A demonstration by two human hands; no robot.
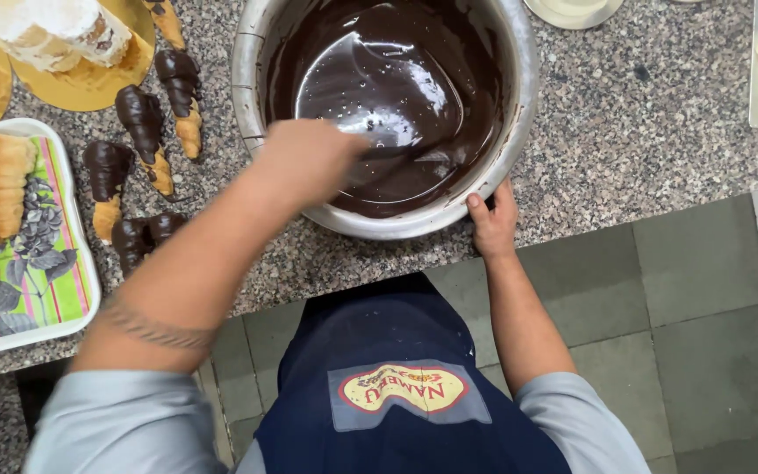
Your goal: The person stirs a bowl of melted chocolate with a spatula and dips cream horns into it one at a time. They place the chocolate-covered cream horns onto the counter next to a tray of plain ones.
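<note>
Reaching into the tilted steel bowl (252, 79) of melted chocolate (379, 96), the left hand (309, 162) is closed around something not clearly visible, while the right hand (493, 219) pinches the rim, which could slip and spill chocolate over the granite counter (651, 114).

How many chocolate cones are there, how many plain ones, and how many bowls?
Chocolate-dipped cones: 6
Plain cones on the tray: 4 showing, some cut off at the picture's edge
Metal bowl: 1
Total: 11
</note>
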